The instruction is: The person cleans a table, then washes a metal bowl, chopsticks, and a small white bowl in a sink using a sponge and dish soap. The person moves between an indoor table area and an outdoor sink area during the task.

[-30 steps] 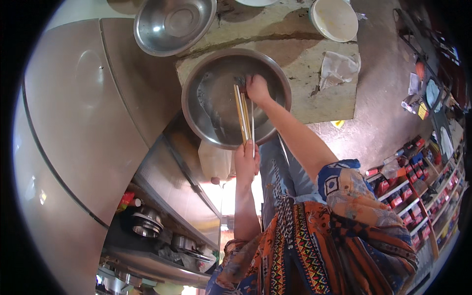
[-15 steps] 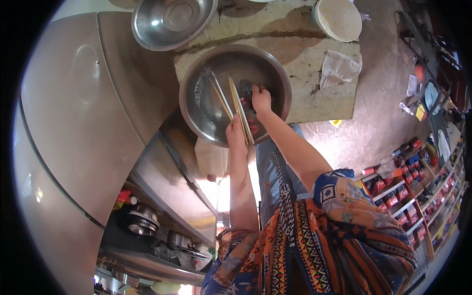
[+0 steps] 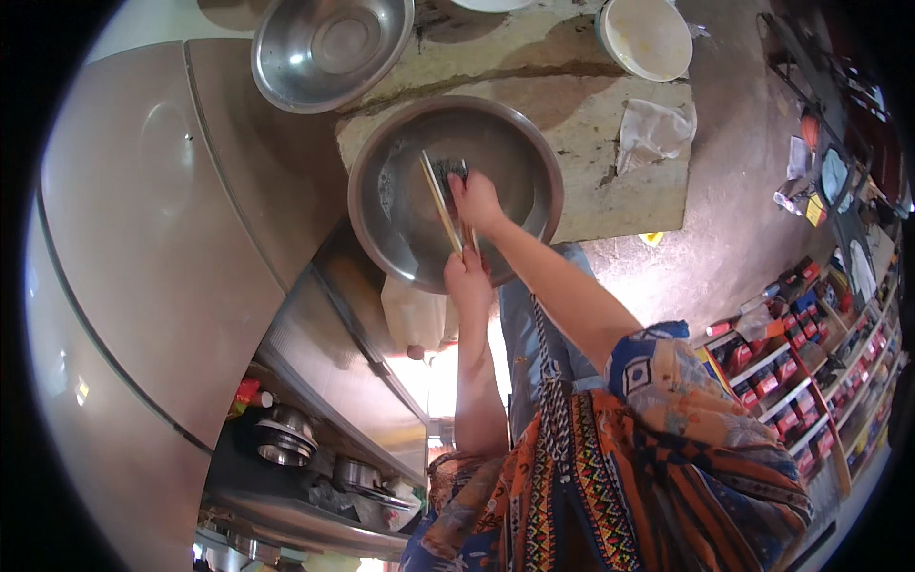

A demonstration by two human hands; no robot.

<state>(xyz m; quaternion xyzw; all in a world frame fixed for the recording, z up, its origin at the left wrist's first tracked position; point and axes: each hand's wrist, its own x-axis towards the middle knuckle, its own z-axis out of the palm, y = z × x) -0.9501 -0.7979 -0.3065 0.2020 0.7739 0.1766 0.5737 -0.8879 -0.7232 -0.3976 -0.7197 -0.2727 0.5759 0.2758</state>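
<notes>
A large steel basin [image 3: 519, 143] with water and some suds stands in front of me. Inside its near half, my left hand [image 3: 468, 279] is closed around the lower ends of a bundle of chopsticks [image 3: 437, 198], which point up and slightly left. My right hand [image 3: 478, 202] is closed on a dark, mesh-like scourer [image 3: 450, 168] and presses it against the chopsticks' right side near their upper ends. The scourer and hand cover part of the bundle.
Another steel basin [image 3: 278, 71] stands at the far left on the worn slab table [image 3: 620, 210]. A white bowl [image 3: 648, 40] and a crumpled white cloth [image 3: 656, 133] lie toward its right. Metal pots [image 3: 286, 446] sit on a low shelf at left; stocked shelves [image 3: 805, 419] stand right.
My right hand has moved left with the scourer, from the basin's right side onto the chopsticks. The chopsticks, fanned apart before, are now drawn together.
</notes>
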